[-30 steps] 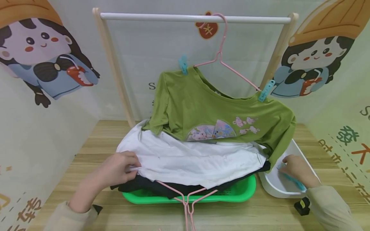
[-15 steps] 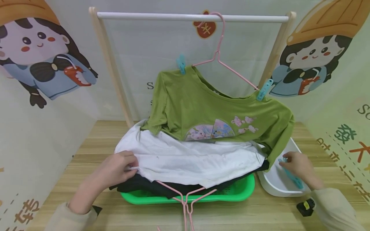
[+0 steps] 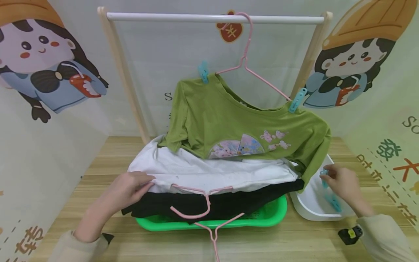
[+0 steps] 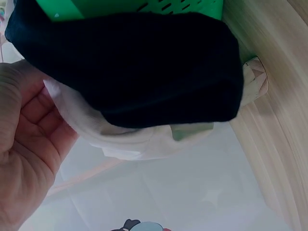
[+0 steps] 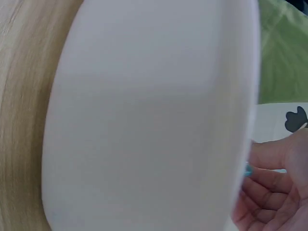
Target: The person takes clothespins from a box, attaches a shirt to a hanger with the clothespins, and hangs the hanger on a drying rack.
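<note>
My left hand (image 3: 131, 187) pinches the left edge of a white garment (image 3: 209, 178), whose full shape is hidden under the green shirt. A pink hanger (image 3: 207, 203) pokes out of the white garment's front, its hook lying over black cloth (image 3: 262, 194). My right hand (image 3: 345, 183) pinches a blue clothespin (image 3: 324, 178) over the white bin (image 3: 307, 211); in the right wrist view the bin's wall covers most of that clothespin. Another blue clothespin (image 3: 334, 203) lies in the bin. In the left wrist view the black cloth (image 4: 144, 72) hangs beside my left fingers.
A green long-sleeved shirt (image 3: 222, 112) hangs from a pink hanger on the rack's white bar (image 3: 163, 17), with a blue clothespin at each shoulder. Under the clothes stands a green basket (image 3: 275, 218). A second loose hanger (image 3: 214, 236) sticks out in front.
My right hand has lifted one clothespin apart from the other in the bin. The white garment's front edge has drawn back, baring more black cloth, and its hanger's hook has swung sideways.
</note>
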Action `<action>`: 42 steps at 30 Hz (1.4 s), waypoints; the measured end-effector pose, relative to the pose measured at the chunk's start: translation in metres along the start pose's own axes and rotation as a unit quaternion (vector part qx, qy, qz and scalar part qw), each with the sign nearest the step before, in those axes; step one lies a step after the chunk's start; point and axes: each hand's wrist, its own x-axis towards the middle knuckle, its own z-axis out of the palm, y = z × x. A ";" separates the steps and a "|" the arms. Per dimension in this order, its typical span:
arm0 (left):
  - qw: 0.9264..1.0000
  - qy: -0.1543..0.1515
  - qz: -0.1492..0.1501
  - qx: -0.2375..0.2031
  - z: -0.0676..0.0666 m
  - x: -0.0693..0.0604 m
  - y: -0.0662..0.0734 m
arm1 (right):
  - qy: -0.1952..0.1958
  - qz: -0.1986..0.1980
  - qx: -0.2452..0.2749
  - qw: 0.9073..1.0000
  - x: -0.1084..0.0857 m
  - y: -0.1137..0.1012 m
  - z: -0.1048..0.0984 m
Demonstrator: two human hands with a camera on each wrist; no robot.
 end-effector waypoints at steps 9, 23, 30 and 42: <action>1.000 0.021 -0.022 0.001 0.003 0.004 -0.002 | 0.113 0.014 0.024 0.993 0.002 -0.017 -0.020; 0.996 0.047 -0.073 -0.022 0.007 0.010 -0.007 | 0.237 0.012 0.096 0.967 0.001 -0.056 -0.058; 0.995 0.050 -0.084 -0.023 0.008 0.010 -0.009 | 0.269 -0.011 0.109 0.957 0.000 -0.082 -0.068; 0.994 0.051 -0.096 -0.027 0.006 0.011 -0.007 | 0.260 -0.110 0.206 0.937 0.008 -0.132 -0.063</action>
